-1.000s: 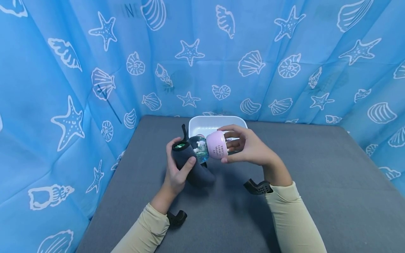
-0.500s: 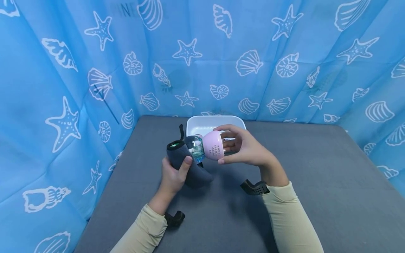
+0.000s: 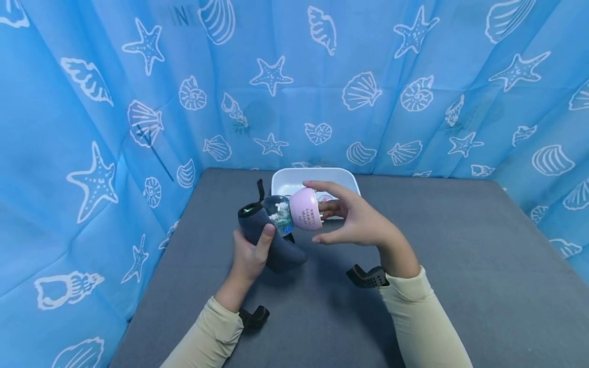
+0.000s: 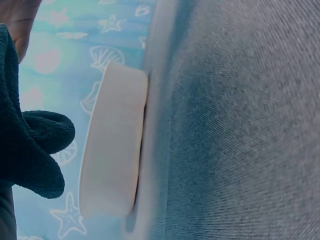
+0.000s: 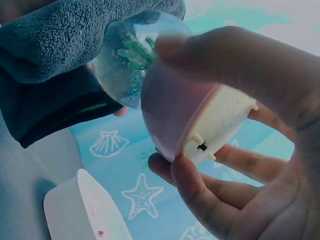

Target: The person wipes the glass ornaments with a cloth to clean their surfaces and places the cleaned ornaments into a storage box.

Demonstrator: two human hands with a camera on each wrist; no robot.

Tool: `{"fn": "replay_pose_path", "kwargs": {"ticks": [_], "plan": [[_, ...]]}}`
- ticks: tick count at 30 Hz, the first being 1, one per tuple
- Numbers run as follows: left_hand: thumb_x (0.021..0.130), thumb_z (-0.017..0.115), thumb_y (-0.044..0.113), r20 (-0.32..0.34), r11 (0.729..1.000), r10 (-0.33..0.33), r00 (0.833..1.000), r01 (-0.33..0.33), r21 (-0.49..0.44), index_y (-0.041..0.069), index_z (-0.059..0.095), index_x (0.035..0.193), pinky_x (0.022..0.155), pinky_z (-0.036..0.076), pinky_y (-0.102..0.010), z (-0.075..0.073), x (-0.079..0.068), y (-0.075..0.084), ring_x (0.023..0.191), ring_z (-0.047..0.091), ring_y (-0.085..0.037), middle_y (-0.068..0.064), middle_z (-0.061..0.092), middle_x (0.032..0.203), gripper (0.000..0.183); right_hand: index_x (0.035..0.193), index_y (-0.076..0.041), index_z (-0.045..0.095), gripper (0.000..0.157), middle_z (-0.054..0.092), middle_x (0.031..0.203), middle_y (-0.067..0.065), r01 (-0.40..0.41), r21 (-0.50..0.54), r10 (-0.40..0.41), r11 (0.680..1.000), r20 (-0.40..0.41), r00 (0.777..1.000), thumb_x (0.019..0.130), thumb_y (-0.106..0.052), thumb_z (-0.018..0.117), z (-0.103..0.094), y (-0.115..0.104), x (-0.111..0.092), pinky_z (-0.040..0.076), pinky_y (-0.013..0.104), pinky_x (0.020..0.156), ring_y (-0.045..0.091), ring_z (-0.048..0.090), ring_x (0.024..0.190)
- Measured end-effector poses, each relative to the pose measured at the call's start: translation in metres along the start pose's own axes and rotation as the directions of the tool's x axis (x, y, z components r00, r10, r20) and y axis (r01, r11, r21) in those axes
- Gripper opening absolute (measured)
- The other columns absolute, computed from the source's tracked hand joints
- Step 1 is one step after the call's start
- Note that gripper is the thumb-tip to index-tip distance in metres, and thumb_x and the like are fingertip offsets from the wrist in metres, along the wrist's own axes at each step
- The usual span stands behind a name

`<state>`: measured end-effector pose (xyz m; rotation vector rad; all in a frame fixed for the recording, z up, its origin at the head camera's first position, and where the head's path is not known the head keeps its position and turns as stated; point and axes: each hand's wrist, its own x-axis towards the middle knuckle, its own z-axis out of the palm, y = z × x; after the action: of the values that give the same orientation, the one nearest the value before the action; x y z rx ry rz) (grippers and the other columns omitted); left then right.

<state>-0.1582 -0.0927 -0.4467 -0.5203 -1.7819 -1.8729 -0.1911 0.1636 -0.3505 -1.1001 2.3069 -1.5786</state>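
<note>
A snow globe lies on its side in the air, its pink base (image 3: 306, 209) toward the right and its clear ball (image 3: 279, 214), with green and white shapes inside, toward the left. My right hand (image 3: 363, 217) reaches around the base, with fingers at its pale underside (image 5: 215, 127) and rim. In the head view the thumb sits just below the base. My left hand (image 3: 250, 255) grips a folded dark grey towel (image 3: 280, 250), thumb over the front. The towel lies against the ball and covers part of it; a black strip (image 3: 261, 190) sticks up behind.
Behind the hands a white plastic tub (image 3: 287, 175) stands on the grey-covered table (image 3: 442, 230), near the back edge; small reddish items show inside. A blue curtain (image 3: 276, 117) with shells and starfish hangs at the back and sides.
Both hands, the towel and the snow globe have shifted slightly left. The right thumb has come down off the base's lower edge, and the right fingers have moved along its underside.
</note>
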Motion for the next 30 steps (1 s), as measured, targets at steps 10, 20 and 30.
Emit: {"fn": "replay_pose_path", "kwargs": {"ticks": [10, 20, 30], "plan": [[0.096, 0.073, 0.057, 0.057, 1.0, 0.025, 0.998, -0.025, 0.004, -0.001, 0.066, 0.106, 0.068, 0.055, -0.024, 0.002, -0.002, 0.003, 0.077, 0.068, -0.007, 0.002, 0.072, 0.09, 0.06, 0.154, -0.008, 0.052, 0.089, 0.056, 0.143, 0.009, 0.04, -0.008, -0.041, 0.999, -0.028, 0.999, 0.076, 0.002, 0.093, -0.003, 0.003, -0.003, 0.062, 0.038, 0.093, 0.027, 0.074, 0.109], [0.096, 0.076, 0.052, 0.081, 1.0, 0.01, 0.997, -0.011, 0.016, 0.009, 0.059, 0.144, 0.085, 0.057, -0.025, -0.001, -0.002, 0.0, 0.096, 0.069, -0.013, -0.013, 0.072, 0.113, 0.066, 0.15, -0.013, 0.057, 0.084, 0.062, 0.134, 0.017, -0.005, 0.0, 0.005, 1.0, -0.073, 0.997, 0.076, -0.007, 0.094, -0.001, 0.014, 0.0, 0.065, 0.04, 0.083, 0.027, 0.078, 0.09], [0.094, 0.076, 0.055, 0.072, 0.999, 0.004, 0.997, -0.007, 0.041, 0.001, 0.061, 0.136, 0.087, 0.055, -0.024, -0.002, -0.001, -0.003, 0.099, 0.068, -0.012, -0.016, 0.072, 0.114, 0.07, 0.142, -0.009, 0.06, 0.068, 0.074, 0.114, 0.016, -0.083, -0.017, 0.08, 0.996, -0.111, 0.991, 0.082, -0.018, 0.091, 0.004, 0.019, 0.004, 0.065, 0.036, 0.08, 0.024, 0.078, 0.087]]}}
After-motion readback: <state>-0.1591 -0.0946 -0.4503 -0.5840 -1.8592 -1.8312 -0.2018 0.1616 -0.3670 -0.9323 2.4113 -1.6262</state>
